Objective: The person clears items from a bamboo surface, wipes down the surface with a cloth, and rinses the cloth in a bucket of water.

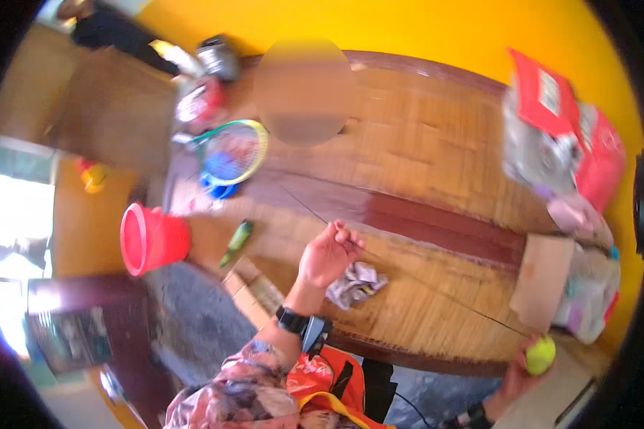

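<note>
Near the middle of the head view, my left hand [329, 254] is raised over a wooden slatted surface, its fingers curled around a thin dark cord [436, 292]. The cord runs up-left past the fingers and down-right toward my other hand. At the lower right, my right hand [516, 375] has its fingers around a yellow-green ball [540, 356], beside the cord's lower end. A crumpled patterned cloth [356, 284] lies just below and right of my left hand.
A red bucket [154, 238] stands at the left. Nearby are a green bottle [237, 242], a racket [254, 161] and a cardboard piece [249, 293]. Bags [583, 143] and a cardboard box [542, 282] lie at the right. A person [114, 32] is at the upper left.
</note>
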`<state>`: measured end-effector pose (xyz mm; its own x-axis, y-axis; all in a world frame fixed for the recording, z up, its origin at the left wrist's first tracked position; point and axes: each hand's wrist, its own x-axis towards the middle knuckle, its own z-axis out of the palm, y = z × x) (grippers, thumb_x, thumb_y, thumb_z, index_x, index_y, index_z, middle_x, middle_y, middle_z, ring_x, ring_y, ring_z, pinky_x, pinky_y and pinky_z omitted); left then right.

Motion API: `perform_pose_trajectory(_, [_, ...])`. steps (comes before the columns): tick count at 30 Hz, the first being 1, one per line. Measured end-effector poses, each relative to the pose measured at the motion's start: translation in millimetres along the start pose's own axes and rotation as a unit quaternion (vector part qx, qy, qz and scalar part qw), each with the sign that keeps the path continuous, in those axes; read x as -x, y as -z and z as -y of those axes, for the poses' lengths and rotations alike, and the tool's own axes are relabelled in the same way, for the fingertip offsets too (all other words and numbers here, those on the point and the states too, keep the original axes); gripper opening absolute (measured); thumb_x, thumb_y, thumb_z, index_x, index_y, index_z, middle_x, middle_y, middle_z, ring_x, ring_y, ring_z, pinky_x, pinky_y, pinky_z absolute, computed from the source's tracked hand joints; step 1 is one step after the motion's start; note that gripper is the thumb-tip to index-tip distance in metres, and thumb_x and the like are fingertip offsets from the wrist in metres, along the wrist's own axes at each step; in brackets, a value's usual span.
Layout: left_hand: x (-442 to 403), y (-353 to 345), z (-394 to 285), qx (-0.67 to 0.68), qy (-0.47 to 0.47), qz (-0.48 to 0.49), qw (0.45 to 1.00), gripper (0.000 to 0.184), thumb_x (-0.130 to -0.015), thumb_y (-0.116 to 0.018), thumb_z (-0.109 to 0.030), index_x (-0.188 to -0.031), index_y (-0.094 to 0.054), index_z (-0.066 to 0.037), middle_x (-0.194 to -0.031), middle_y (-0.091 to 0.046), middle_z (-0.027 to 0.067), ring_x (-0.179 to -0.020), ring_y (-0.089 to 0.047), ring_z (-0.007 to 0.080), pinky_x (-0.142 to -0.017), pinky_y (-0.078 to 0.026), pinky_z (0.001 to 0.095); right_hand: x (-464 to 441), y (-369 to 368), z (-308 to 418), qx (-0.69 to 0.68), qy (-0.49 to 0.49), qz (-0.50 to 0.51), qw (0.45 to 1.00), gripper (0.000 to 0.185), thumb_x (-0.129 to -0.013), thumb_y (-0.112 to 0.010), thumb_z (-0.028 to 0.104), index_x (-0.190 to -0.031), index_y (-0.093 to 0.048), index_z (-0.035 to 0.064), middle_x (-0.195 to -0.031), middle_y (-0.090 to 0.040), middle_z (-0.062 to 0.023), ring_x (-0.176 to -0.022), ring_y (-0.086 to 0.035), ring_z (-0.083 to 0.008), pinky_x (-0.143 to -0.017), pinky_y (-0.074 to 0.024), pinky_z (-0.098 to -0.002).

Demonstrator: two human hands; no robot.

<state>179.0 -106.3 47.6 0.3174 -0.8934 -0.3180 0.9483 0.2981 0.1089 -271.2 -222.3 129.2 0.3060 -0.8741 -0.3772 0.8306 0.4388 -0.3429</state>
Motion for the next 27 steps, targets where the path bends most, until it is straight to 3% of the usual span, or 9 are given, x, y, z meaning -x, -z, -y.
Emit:
perform_pose_trajectory(3, [30,9,-87,-0.009,-0.135,-0.13,0.982,0.013,-0.085,-0.044,-0.011,-0.09,-0.049,0.001,-0.068,-0.054,0.0054,-0.067,-0.051,0.0178,-0.077,-0.04,0.032,23,-21,39,-0.083,0.021,-0.032,0.996,0.059,-0.074,-0.062,0.032,-0.117,-0.037,0.0004,-0.109,-0.045,-0.0157,-0.098,-0.048,-0.0269,-0.061,-0.0436,-0.0315])
perform_pose_trajectory(6, [48,10,-168,-0.003,-0.198,-0.237,0.951,0.012,-0.085,-0.043,-0.008,-0.092,-0.049,0.0,-0.063,-0.049,0.004,-0.061,-0.048,0.0181,-0.069,-0.043,0.0345,43,-60,65,-0.1,0.015,-0.035,0.994,0.036,-0.077,-0.054,0.018,-0.108,-0.047,0.0005,-0.101,-0.054,-0.013,-0.09,-0.051,-0.0266,-0.077,-0.0422,-0.0421])
perform_pose_trajectory(9, [57,0,-208,-0.019,-0.236,-0.241,0.941,0.013,-0.085,-0.044,-0.009,-0.095,-0.048,-0.002,-0.063,-0.05,0.0046,-0.06,-0.048,0.0185,-0.066,-0.044,0.0337,61,-85,92,0.107,0.317,-0.082,0.939,0.027,-0.074,-0.052,0.024,-0.085,-0.057,0.0001,-0.09,-0.058,-0.0116,-0.085,-0.052,-0.0274,-0.074,-0.0434,-0.0412])
perform_pose_trajectory(12, [66,-62,-180,-0.223,-0.182,-0.221,0.932,0.016,-0.086,-0.043,-0.013,-0.097,-0.048,-0.003,-0.062,-0.05,0.0052,-0.059,-0.051,0.0174,-0.06,-0.044,0.032,80,-84,142,0.164,0.306,0.014,0.938,0.029,-0.073,-0.053,0.025,-0.09,-0.058,0.0008,-0.09,-0.058,-0.012,-0.086,-0.052,-0.0271,-0.075,-0.0435,-0.0424])
perform_pose_trajectory(13, [71,-94,-152,-0.307,-0.167,-0.231,0.908,0.016,-0.087,-0.042,-0.014,-0.098,-0.048,-0.004,-0.061,-0.05,0.0048,-0.058,-0.051,0.0163,-0.057,-0.044,0.0307,85,-90,145,0.183,0.394,-0.044,0.9,0.032,-0.073,-0.055,0.025,-0.094,-0.058,0.0009,-0.093,-0.058,-0.0122,-0.088,-0.052,-0.0277,-0.078,-0.0432,-0.0428])
perform_pose_trajectory(17, [83,-126,-63,-0.383,-0.071,-0.072,0.918,0.011,-0.087,-0.044,-0.014,-0.094,-0.049,-0.007,-0.068,-0.055,0.0069,-0.059,-0.053,0.0172,-0.055,-0.044,0.0294,108,-142,143,0.208,0.412,0.004,0.887,0.034,-0.071,-0.056,0.023,-0.096,-0.057,0.0,-0.096,-0.058,-0.0137,-0.092,-0.051,-0.0288,-0.081,-0.0424,-0.0433])
perform_pose_trajectory(22, [125,-186,23,-0.576,-0.122,0.241,0.771,0.016,-0.075,-0.045,0.004,-0.09,-0.049,0.0,-0.074,-0.052,0.0089,-0.067,-0.056,0.0218,-0.061,-0.046,0.0318,115,-186,37,0.225,0.102,0.022,0.969,0.039,-0.074,-0.059,0.024,-0.103,-0.053,-0.0009,-0.099,-0.057,-0.0163,-0.095,-0.052,-0.0262,-0.082,-0.0413,-0.0395])
perform_pose_trajectory(24, [147,-211,51,-0.599,-0.015,0.266,0.755,0.017,-0.074,-0.044,0.005,-0.088,-0.05,-0.001,-0.078,-0.053,0.0132,-0.073,-0.056,0.025,-0.063,-0.045,0.0343,113,-200,-40,0.308,-0.035,0.07,0.948,0.044,-0.072,-0.061,0.027,-0.105,-0.05,-0.0015,-0.099,-0.056,-0.0162,-0.094,-0.052,-0.0266,-0.079,-0.0425,-0.0383])
perform_pose_trajectory(27, [165,-235,72,-0.622,-0.121,0.289,0.717,0.011,-0.076,-0.051,-0.004,-0.087,-0.051,-0.002,-0.078,-0.053,0.0131,-0.076,-0.052,0.0296,-0.07,-0.044,0.0361,120,-225,-111,0.425,-0.154,0.157,0.878,0.054,-0.07,-0.063,0.03,-0.109,-0.045,-0.0023,-0.099,-0.054,-0.016,-0.092,-0.053,-0.0272,-0.075,-0.0442,-0.0367])
